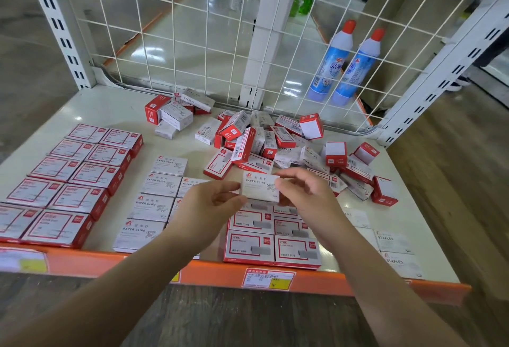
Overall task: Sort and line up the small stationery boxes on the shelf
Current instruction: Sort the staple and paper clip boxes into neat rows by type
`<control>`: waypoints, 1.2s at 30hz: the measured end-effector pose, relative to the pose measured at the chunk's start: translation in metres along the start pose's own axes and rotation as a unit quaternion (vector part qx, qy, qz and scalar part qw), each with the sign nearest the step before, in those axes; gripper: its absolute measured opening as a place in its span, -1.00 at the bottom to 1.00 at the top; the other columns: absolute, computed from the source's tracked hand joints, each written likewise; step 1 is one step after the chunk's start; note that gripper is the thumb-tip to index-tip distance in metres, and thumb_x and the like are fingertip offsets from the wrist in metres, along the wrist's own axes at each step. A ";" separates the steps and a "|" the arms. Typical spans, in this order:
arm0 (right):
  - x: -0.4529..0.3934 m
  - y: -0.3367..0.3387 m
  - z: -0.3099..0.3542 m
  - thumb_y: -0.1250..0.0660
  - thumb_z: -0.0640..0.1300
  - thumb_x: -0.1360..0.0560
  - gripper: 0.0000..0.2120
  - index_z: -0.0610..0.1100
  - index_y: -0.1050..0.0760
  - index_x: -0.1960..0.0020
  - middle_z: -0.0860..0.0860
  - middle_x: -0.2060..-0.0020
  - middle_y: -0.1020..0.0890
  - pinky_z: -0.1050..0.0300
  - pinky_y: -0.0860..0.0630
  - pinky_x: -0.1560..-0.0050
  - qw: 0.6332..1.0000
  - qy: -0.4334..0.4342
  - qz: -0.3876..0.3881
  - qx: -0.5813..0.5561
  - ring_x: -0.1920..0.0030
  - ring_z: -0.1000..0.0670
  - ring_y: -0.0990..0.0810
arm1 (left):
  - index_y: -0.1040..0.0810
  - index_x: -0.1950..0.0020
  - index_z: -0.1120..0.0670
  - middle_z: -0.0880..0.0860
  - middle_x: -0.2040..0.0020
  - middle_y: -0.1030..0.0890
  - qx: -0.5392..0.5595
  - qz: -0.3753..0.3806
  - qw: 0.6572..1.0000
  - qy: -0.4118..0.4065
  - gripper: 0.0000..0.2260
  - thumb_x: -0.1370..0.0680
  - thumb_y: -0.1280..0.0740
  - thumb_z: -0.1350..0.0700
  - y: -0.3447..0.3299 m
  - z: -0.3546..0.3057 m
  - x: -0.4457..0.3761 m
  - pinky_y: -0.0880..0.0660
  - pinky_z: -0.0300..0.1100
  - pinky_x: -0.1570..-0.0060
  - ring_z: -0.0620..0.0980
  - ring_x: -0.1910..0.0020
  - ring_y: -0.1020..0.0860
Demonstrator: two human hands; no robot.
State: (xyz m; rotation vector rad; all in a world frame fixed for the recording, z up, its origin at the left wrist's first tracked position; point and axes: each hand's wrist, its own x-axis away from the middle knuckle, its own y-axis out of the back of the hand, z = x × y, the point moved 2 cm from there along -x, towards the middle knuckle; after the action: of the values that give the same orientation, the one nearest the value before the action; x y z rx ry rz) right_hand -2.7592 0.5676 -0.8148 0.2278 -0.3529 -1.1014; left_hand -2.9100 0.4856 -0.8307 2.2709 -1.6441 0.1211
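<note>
Both hands pinch one white paper-clip box (260, 186) above the shelf (115, 104).
Left hand (212, 203) grips its left edge, right hand (304, 192) its right. Sorted red-white rows (68, 178) lie left of the hands; unsorted pile (275, 145) just beyond; two bottles (345, 62) behind the wire grid (209, 21).

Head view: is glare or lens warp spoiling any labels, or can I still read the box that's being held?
Head view: the held box reads PAPER CLIPS clearly, pinched between left hand and right hand; ceiling glare streaks the floor behind the mesh; wide-angle warp bends the shelf uprights; the far-left boxes look soft.
</note>
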 end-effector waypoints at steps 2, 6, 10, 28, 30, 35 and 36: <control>0.002 -0.002 0.001 -0.34 -0.10 -0.49 -0.83 0.09 -0.48 -0.05 0.14 0.13 -0.61 0.35 -0.51 0.15 1.000 0.010 0.022 0.010 0.13 0.23 -0.60 | -0.52 -0.26 0.10 -0.06 0.03 -0.62 -0.001 -0.021 1.000 -0.008 -0.71 -0.54 -0.29 0.16 0.004 0.001 -0.001 -0.59 -0.20 0.14 -0.06 0.05 -0.61; 0.002 -0.011 0.000 -0.43 -0.22 -0.40 -0.66 0.10 -0.46 -0.08 0.11 0.05 -0.63 0.40 -0.51 0.14 0.998 0.029 0.055 0.014 0.04 0.20 -0.59 | -0.52 -0.25 0.12 -0.02 0.00 -0.62 -0.014 -0.049 0.998 -0.029 -0.73 -0.55 -0.27 0.19 0.011 0.006 -0.004 -0.56 -0.27 0.13 -0.03 0.00 -0.60; -0.001 -0.020 0.000 -0.45 -0.28 -0.38 -0.58 0.15 -0.42 -0.05 0.05 0.03 -0.60 0.32 -0.53 0.04 0.995 0.063 0.061 0.048 0.01 0.13 -0.58 | -0.53 -0.25 0.11 -0.03 0.00 -0.63 -0.036 -0.060 0.996 -0.049 -0.73 -0.55 -0.27 0.20 0.016 0.013 -0.007 -0.54 -0.32 0.12 -0.09 0.02 -0.60; -0.017 -0.036 0.017 -0.38 -0.10 -0.44 -0.82 0.07 -0.44 0.02 0.23 0.23 -0.55 0.32 -0.52 0.19 0.967 0.113 -0.008 0.228 0.21 0.21 -0.55 | -0.30 -0.43 -0.04 -0.09 -0.46 -0.27 -0.450 -0.070 0.880 -0.139 -0.63 -0.62 -0.10 0.01 0.058 0.023 -0.010 -0.07 -0.26 -0.38 -0.09 -0.42 -0.21; -0.023 -0.041 0.020 -0.36 -0.09 -0.45 -0.87 -0.04 -0.49 0.01 0.19 0.26 -0.56 0.17 -0.55 0.16 0.960 0.119 -0.023 0.252 0.27 0.15 -0.54 | -0.22 -0.47 -0.07 -0.11 -0.50 -0.16 -0.484 -0.047 0.863 -0.139 -0.61 -0.63 -0.05 -0.01 0.064 0.025 -0.012 0.06 -0.26 -0.41 -0.12 -0.47 -0.08; -0.032 -0.060 0.021 -0.29 -0.03 -0.50 -0.82 -0.07 -0.51 -0.06 0.16 0.22 -0.58 0.42 -0.42 0.27 0.959 0.104 -0.003 0.264 0.22 0.19 -0.55 | -0.16 -0.49 -0.07 -0.09 -0.52 -0.08 -0.487 -0.025 0.862 -0.139 -0.61 -0.64 0.00 -0.01 0.072 0.030 -0.022 0.13 -0.25 -0.42 -0.12 -0.50 0.00; -0.034 -0.064 0.020 -0.27 -0.03 -0.51 -0.81 -0.08 -0.51 -0.08 0.13 0.18 -0.60 0.40 -0.44 0.24 0.961 0.096 0.000 0.257 0.16 0.15 -0.57 | -0.18 -0.48 -0.08 -0.09 -0.52 -0.09 -0.482 -0.025 0.864 -0.139 -0.61 -0.64 -0.01 -0.01 0.072 0.031 -0.023 0.13 -0.25 -0.42 -0.13 -0.50 -0.01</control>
State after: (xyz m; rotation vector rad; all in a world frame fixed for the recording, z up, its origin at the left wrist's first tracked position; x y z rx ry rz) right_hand -2.8337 0.5699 -0.8240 0.7915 -0.4605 -0.9620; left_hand -2.9892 0.4770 -0.8503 1.5571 -1.2935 -0.8836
